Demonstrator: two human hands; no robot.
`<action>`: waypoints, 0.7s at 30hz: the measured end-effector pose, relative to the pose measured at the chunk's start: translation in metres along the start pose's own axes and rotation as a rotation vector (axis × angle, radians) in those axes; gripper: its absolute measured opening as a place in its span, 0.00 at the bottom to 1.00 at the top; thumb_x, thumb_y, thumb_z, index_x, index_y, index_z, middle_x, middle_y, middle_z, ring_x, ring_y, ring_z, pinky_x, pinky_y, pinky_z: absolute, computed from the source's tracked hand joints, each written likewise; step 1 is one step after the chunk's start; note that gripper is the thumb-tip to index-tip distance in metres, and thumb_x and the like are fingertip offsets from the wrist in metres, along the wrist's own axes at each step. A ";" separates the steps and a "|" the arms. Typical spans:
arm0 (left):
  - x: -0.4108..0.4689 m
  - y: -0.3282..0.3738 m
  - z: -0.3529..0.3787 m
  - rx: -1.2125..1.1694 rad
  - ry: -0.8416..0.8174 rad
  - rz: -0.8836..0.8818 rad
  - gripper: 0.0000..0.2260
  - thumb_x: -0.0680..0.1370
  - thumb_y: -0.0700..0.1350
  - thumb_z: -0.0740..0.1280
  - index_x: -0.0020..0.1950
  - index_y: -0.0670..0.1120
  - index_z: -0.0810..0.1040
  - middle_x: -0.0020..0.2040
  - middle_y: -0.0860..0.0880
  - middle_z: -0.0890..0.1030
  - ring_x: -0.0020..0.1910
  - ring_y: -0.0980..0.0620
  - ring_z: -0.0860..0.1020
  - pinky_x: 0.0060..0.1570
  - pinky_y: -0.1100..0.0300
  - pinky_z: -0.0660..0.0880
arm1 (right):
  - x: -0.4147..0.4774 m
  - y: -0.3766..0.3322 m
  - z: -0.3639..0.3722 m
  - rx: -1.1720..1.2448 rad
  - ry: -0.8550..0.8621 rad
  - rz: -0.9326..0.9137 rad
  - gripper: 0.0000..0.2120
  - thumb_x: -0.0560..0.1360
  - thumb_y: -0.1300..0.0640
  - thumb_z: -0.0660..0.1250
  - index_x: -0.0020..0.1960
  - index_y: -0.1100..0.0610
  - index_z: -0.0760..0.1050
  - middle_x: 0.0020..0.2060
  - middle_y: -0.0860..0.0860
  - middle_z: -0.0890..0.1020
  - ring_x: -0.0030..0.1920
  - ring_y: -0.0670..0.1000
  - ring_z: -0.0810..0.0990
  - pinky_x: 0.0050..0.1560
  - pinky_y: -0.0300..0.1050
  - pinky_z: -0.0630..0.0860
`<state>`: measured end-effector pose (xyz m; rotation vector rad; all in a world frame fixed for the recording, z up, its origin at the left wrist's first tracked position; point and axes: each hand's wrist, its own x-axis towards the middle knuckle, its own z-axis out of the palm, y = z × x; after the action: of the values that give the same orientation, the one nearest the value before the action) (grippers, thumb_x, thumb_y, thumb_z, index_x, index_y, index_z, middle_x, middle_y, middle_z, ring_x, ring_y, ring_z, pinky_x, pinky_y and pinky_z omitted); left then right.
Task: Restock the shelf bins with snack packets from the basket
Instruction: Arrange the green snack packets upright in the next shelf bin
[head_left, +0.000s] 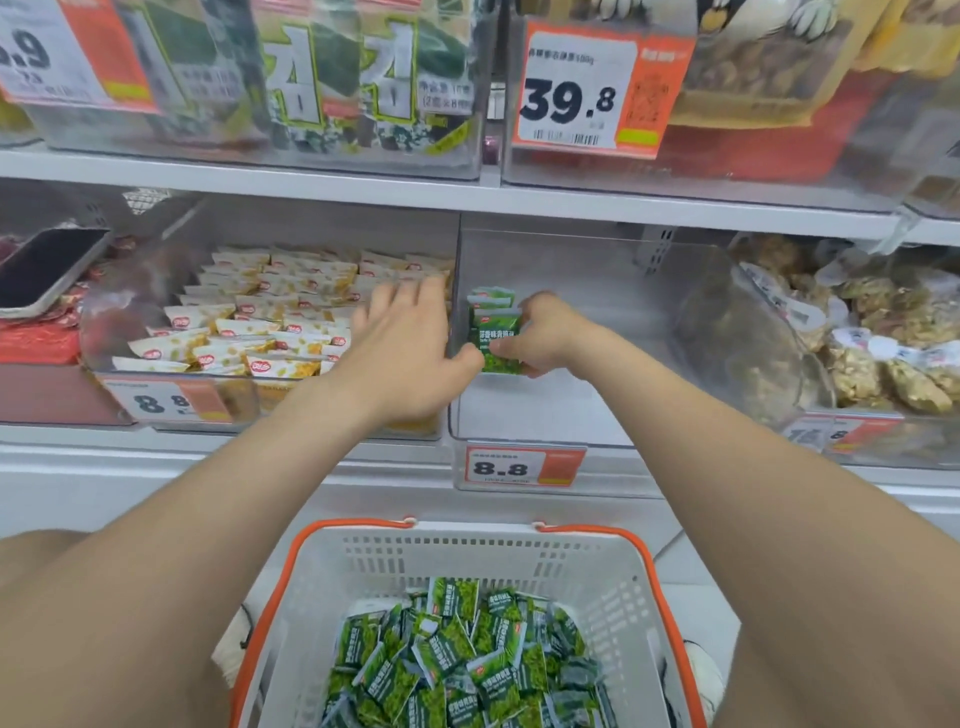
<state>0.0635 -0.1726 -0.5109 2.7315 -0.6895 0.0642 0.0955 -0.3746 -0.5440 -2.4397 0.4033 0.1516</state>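
Left hand (400, 353): spread flat with straight fingers over the wall between two bins; its thumb tip touched the near left edge of the green packets, and it gripped nothing.
Right hand (545, 332): fingers and thumb curled round the green packets, holding them from the right.
Green packets (493, 332): a small upright stack inside the middle bin, at its left side, just beside the left wall.
Middle bin (545, 415): clear plastic, on the lower shelf, with an 8.8 price tag (519, 465) at its front.
Basket (467, 561): grey with orange handles, near, below and between the forearms.
Basket packets (467, 665): a loose heap of the same green kind, lying in the basket.
Yellow packets (270, 306): rows filling the bin to the left.
Brown snack bags (883, 343): piled in the bin to the right.
Phone (47, 270): dark, tilted, at the far left.
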 end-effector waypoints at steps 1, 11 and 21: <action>0.003 -0.001 0.002 0.017 -0.051 0.006 0.30 0.78 0.61 0.59 0.74 0.45 0.62 0.73 0.40 0.70 0.73 0.38 0.63 0.65 0.42 0.64 | 0.010 -0.002 0.001 0.001 -0.004 0.025 0.21 0.70 0.47 0.79 0.54 0.58 0.76 0.51 0.58 0.82 0.50 0.59 0.85 0.48 0.56 0.85; 0.009 -0.004 0.009 -0.089 -0.065 0.118 0.17 0.80 0.52 0.62 0.65 0.45 0.65 0.44 0.47 0.74 0.51 0.40 0.72 0.47 0.48 0.68 | 0.048 -0.023 0.010 -0.153 0.059 0.074 0.26 0.70 0.49 0.80 0.62 0.60 0.76 0.56 0.54 0.83 0.53 0.56 0.85 0.52 0.48 0.84; 0.004 -0.008 0.012 -0.164 -0.034 0.149 0.18 0.81 0.53 0.61 0.66 0.46 0.65 0.41 0.45 0.77 0.46 0.41 0.76 0.48 0.44 0.77 | 0.042 -0.008 0.015 -0.221 0.265 0.111 0.37 0.65 0.43 0.82 0.65 0.58 0.70 0.59 0.56 0.77 0.55 0.61 0.82 0.51 0.50 0.82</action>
<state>0.0703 -0.1718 -0.5237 2.5269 -0.8674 -0.0044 0.1377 -0.3703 -0.5599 -2.6653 0.6705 -0.0870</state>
